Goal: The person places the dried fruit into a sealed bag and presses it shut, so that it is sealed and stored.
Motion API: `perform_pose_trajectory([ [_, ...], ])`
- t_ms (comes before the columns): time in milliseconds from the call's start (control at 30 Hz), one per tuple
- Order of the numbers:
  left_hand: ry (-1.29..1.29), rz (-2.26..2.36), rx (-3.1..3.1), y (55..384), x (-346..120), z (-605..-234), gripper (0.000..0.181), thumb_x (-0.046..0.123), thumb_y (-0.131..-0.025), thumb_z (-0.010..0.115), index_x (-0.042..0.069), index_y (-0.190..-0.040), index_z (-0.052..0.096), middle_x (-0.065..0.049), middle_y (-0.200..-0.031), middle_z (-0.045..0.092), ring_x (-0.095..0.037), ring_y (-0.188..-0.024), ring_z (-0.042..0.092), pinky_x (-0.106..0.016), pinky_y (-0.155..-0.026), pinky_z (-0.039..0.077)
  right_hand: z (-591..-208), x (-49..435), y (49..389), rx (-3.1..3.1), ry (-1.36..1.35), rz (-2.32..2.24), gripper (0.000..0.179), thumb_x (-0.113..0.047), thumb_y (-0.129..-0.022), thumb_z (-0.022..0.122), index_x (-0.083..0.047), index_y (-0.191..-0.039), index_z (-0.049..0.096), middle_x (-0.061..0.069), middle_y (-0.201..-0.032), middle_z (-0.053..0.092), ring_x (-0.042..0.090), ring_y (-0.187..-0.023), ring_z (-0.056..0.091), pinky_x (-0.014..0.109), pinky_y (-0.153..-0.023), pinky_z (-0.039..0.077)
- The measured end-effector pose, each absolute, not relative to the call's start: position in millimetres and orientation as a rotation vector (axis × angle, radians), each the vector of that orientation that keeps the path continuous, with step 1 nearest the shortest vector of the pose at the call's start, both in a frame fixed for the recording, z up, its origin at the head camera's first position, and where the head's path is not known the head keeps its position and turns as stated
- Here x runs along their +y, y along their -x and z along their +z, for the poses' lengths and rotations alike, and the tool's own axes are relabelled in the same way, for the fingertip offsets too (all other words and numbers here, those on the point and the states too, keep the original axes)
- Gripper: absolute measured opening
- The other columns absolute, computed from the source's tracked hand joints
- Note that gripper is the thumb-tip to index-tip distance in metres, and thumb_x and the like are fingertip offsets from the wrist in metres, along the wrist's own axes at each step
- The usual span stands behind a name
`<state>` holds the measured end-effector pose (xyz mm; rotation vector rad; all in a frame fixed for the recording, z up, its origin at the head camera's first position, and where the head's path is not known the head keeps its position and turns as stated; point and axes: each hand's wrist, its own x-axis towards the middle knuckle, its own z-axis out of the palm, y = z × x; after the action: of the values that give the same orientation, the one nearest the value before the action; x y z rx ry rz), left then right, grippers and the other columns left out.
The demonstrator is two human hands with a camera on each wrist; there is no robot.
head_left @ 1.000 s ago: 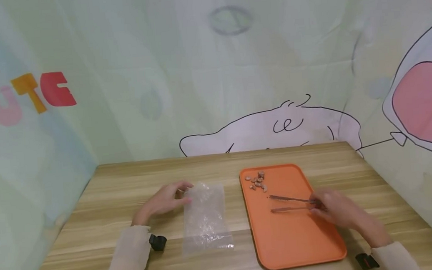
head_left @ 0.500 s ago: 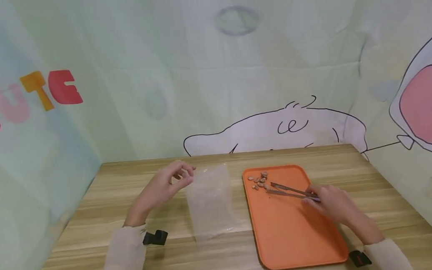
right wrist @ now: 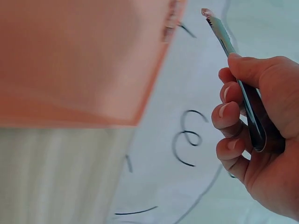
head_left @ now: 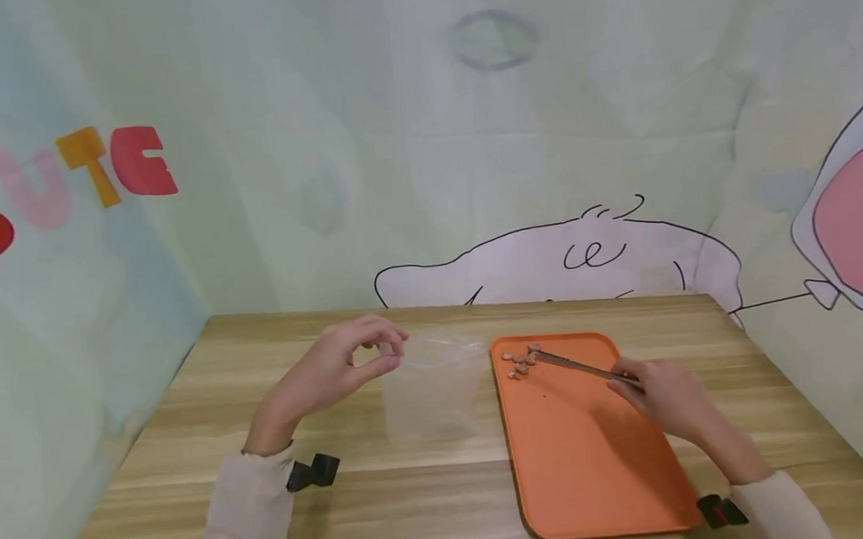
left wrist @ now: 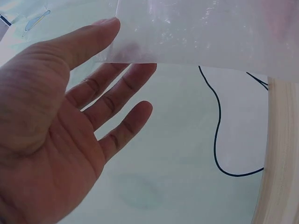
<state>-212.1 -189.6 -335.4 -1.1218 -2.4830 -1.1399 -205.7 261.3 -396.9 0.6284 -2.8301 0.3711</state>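
My left hand [head_left: 326,369] pinches the upper left edge of a clear plastic bag [head_left: 433,403] between thumb and index finger. The bag hangs upright above the table, its mouth spread at the top. In the left wrist view the other fingers [left wrist: 126,130] are loosely spread below the bag's edge. My right hand [head_left: 673,399] grips metal tongs [head_left: 584,367], their arms pressed together. A small brown piece [right wrist: 206,13] sits at the tongs' tips in the right wrist view. Several brown nuts [head_left: 519,368], curved like cashews, lie at the far left corner of an orange tray [head_left: 596,467].
The tray stands on the right part of a wood-grain table [head_left: 388,515]. Behind the table hangs a printed cloth backdrop [head_left: 268,189]. A black camera mount [head_left: 314,472] sits on the left wrist, another [head_left: 721,511] on the right.
My left hand has raised the bag from the table to hang upright, and its mouth has spread. My right hand has moved the tongs to the nuts, and their arms have come together.
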Motion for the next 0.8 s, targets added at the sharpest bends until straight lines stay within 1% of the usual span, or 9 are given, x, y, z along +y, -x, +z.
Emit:
perform_pose_trajectory([
  [167,1.135,-1.126,-2.476,210,-191,-332,0.009,0.012,-0.094,0.072,0.019,-0.098,0.068,0.003,-0.115,0.068,-0.008,-0.091,0.059,-0.029,-0.078,0.049,-372,255,201,-2.688,-0.722,0.47,0.012,-0.015,-0.094,0.071,-0.017,-0.086,0.063,-0.014,-0.058,0.038,0.0,-0.047,0.029,0.022,-0.044,0.025],
  [300,1.149,-1.115,-2.484,210,-190,-329,0.009,0.013,-0.093,0.073,0.019,-0.098,0.069,0.004,-0.114,0.068,-0.007,-0.09,0.06,-0.028,-0.076,0.049,-350,239,192,-2.549,-0.806,0.593,0.018,-0.013,-0.093,0.072,-0.022,-0.083,0.061,-0.017,-0.058,0.036,-0.003,-0.046,0.027,0.02,-0.043,0.023],
  [467,1.157,-1.13,-2.491,209,-189,-329,0.009,0.013,-0.093,0.073,0.018,-0.1,0.07,0.004,-0.115,0.068,-0.007,-0.09,0.06,-0.029,-0.077,0.05,-327,210,182,-2.482,-0.941,0.678,0.016,-0.013,-0.093,0.073,-0.025,-0.086,0.064,-0.019,-0.061,0.041,-0.004,-0.048,0.032,0.019,-0.042,0.026],
  [600,1.156,-1.142,-2.502,209,-188,-331,0.009,0.014,-0.093,0.073,0.017,-0.102,0.071,0.004,-0.114,0.068,-0.007,-0.09,0.061,-0.03,-0.079,0.05,-323,194,181,-2.494,-1.021,0.67,0.012,-0.014,-0.092,0.074,-0.023,-0.089,0.066,-0.02,-0.062,0.041,-0.005,-0.049,0.033,0.019,-0.043,0.028],
  [800,1.146,-1.15,-2.517,209,-191,-330,0.009,0.012,-0.093,0.073,0.017,-0.101,0.07,0.004,-0.113,0.069,-0.007,-0.091,0.061,-0.032,-0.079,0.051,-332,200,191,-2.56,-0.909,0.646,0.006,-0.017,-0.093,0.073,-0.018,-0.092,0.067,-0.017,-0.062,0.045,-0.003,-0.047,0.034,0.021,-0.042,0.029],
])
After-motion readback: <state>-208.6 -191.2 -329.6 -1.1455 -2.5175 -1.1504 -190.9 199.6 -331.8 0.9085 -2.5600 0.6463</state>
